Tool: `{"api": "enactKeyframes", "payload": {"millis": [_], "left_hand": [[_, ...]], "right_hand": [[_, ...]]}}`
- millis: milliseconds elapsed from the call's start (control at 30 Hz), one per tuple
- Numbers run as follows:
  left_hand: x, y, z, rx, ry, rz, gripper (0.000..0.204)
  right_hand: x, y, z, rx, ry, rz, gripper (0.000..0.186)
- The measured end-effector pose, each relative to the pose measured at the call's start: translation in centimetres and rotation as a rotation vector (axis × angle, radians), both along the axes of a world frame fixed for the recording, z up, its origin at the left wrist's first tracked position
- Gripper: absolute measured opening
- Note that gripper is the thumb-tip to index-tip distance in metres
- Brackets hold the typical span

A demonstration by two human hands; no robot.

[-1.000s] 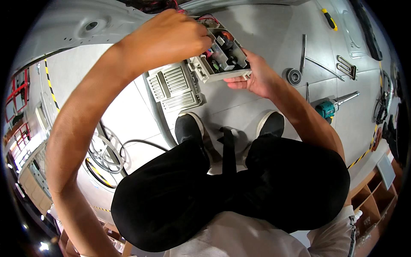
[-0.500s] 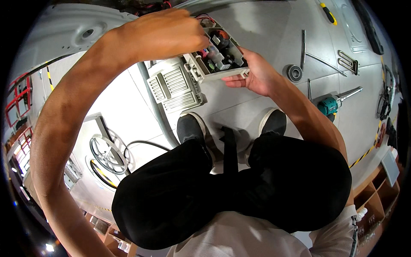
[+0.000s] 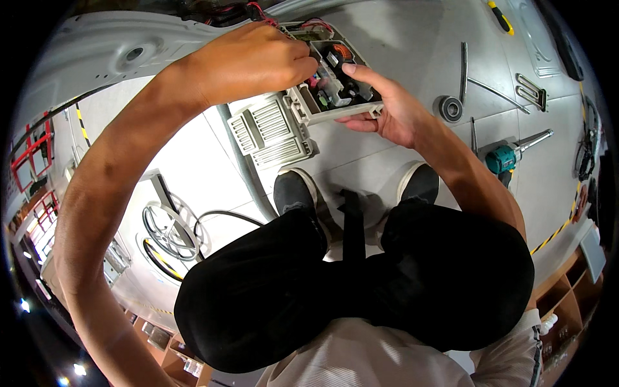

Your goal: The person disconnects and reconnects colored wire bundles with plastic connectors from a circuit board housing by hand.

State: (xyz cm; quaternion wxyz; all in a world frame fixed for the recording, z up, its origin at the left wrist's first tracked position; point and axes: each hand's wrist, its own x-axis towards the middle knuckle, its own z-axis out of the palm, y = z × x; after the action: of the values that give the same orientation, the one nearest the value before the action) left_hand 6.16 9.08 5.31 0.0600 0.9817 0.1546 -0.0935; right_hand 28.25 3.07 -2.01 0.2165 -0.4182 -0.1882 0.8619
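Observation:
A beige plastic housing [image 3: 338,113] with its top open is in front of me, tilted, showing electronic parts inside, among them a copper-wound coil [image 3: 342,51]. My right hand [image 3: 396,106] grips its right end, fingers beneath and thumb over the rim. Against the housing's left part, my left hand [image 3: 258,59] is closed with fingers curled in; whatever they hold is hidden. Thin red wires [image 3: 318,23] run at the far end of the housing, beyond the left hand. A slatted beige cover [image 3: 267,132] is beside the housing's near left side.
A large metal panel [image 3: 161,42] stands at the far left, with a grey hose [image 3: 240,168] and a spoked wheel [image 3: 169,232] nearer. On the floor to the right are a bearing [image 3: 450,109], metal rods [image 3: 463,72], a looped heating element [image 3: 530,92], a teal power tool [image 3: 501,159] and a screwdriver [image 3: 500,18].
My right thumb has come over the housing's rim, above the inner parts. The left hand stays closed at the housing's left part. The whole view has shifted slightly.

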Motion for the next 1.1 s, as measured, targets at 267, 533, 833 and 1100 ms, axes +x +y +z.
{"api": "enactKeyframes", "payload": {"millis": [267, 533, 833, 1100], "left_hand": [[-0.4, -0.5, -0.9, 0.095, -0.135, 0.007, 0.011], [-0.4, -0.7, -0.9, 0.105, -0.168, 0.024, 0.011], [-0.7, -0.8, -1.4, 0.156, -0.235, -0.023, 0.013], [-0.7, -0.4, -1.0, 0.139, -0.278, -0.035, 0.012]], "right_hand": [[-0.3, -0.4, -0.2, -0.049, -0.046, -0.022, 0.053], [0.0, -0.3, -0.1, -0.007, -0.063, 0.002, 0.056], [-0.1, -0.4, -0.2, -0.038, -0.05, 0.004, 0.055], [-0.2, -0.4, -0.3, -0.091, -0.029, 0.01, 0.052]]}}
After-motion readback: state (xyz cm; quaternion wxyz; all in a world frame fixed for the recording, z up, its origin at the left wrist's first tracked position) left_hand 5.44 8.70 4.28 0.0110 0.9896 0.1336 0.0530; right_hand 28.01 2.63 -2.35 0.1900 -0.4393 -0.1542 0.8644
